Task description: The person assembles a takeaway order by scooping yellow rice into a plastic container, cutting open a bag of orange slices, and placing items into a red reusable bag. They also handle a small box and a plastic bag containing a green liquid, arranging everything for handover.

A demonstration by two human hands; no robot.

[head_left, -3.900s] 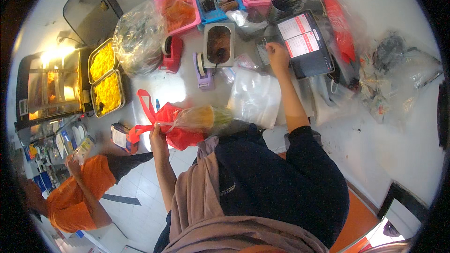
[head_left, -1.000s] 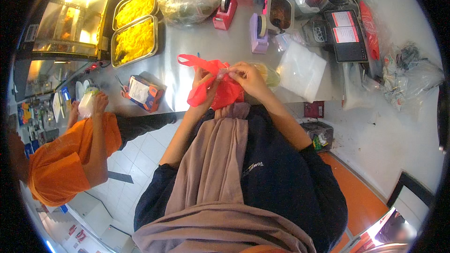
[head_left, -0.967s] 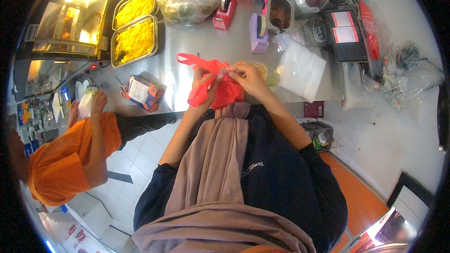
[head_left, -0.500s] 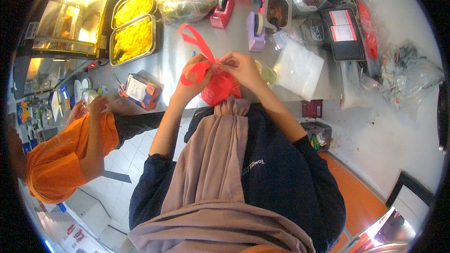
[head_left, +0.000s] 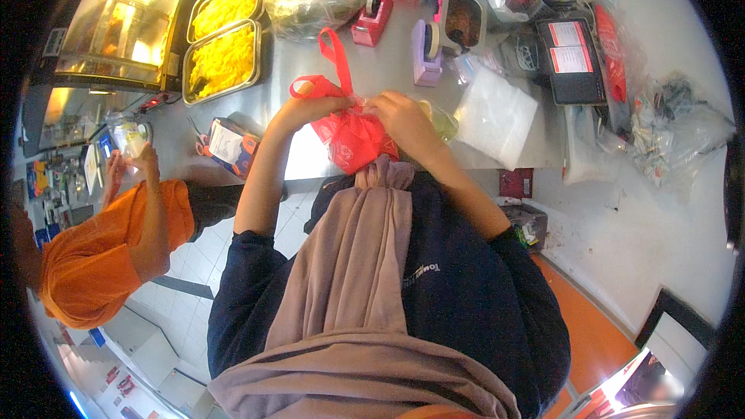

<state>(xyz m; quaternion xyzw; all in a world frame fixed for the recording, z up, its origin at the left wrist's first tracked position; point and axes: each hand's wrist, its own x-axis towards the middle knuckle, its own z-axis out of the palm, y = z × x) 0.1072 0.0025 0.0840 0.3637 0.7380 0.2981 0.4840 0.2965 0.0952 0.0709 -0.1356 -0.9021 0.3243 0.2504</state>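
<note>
A filled red plastic bag (head_left: pixel 355 142) sits at the near edge of the steel counter, right in front of my body. Its gathered neck is between my two hands, and two loop handles stick up and out to the left. My left hand (head_left: pixel 310 109) is closed round the neck and a handle. My right hand (head_left: pixel 396 112) pinches the other side of the neck with bent fingers. Whether the neck is knotted is hidden by the fingers. A pale green round item (head_left: pixel 439 120) lies just beyond my right hand, next to a stack of white sheets (head_left: pixel 497 118).
Two metal trays of yellow food (head_left: pixel 225 62) stand at the back left. A red tape dispenser (head_left: pixel 371 19) and a purple one (head_left: pixel 427 53) are ahead. A small printed box (head_left: pixel 230 146) lies left. A co-worker in an orange shirt (head_left: pixel 116 256) stands at the left.
My left hand has moved left and a little down, drawing a handle out. The bag's neck has spread wider. The co-worker's hands have shifted slightly left and up.
</note>
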